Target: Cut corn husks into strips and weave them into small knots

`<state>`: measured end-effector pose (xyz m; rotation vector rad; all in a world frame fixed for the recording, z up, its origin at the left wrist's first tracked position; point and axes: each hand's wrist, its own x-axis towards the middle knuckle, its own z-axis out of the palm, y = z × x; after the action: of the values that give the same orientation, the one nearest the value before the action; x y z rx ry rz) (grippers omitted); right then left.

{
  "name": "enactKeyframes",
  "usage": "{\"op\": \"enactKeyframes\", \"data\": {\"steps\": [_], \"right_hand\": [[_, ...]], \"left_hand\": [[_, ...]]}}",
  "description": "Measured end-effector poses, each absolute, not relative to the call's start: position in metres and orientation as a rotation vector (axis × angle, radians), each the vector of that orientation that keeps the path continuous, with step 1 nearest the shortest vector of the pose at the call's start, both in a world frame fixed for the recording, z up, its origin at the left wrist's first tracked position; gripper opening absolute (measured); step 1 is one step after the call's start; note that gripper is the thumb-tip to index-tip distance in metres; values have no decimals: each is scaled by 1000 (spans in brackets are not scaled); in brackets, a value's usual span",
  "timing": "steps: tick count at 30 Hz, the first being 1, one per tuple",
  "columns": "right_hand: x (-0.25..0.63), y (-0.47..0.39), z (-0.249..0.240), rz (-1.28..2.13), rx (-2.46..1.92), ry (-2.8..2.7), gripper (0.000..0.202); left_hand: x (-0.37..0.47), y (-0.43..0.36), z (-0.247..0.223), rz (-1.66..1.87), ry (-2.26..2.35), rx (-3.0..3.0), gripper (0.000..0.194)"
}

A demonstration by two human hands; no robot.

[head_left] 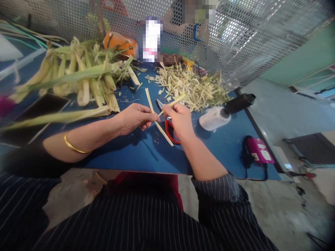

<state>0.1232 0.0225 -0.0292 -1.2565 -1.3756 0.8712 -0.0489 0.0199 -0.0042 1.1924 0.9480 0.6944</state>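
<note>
With my left hand (147,119) I am pinching a long pale strip (157,122) between thumb and fingers, over the blue table (117,153). My right hand (179,116) is closing its fingertips on a shorter strip (172,103), which is meeting the long one at an angle. Red-handled scissors (169,130) are lying beneath my right hand. Beyond, a heap of shavings (193,87) is sitting to the right of the leafy stalks (83,75).
</note>
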Motion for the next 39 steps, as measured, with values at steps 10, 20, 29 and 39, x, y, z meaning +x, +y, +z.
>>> {"op": "enactKeyframes", "data": {"steps": [10,20,29,39], "right_hand": [[139,19,-6,420,-1253,-1791,37],[117,8,-15,1000,-1220,-1486,28],[121,11,-17,613,-1262,-1651,23],[130,-1,5,119,-1203,-1783,32]], "left_hand": [[-47,14,-1,603,912,1223,19],[-47,11,-2,577,912,1454,31],[-44,8,-4,594,916,1366,23],[-48,22,-7,999,786,941,17]]}}
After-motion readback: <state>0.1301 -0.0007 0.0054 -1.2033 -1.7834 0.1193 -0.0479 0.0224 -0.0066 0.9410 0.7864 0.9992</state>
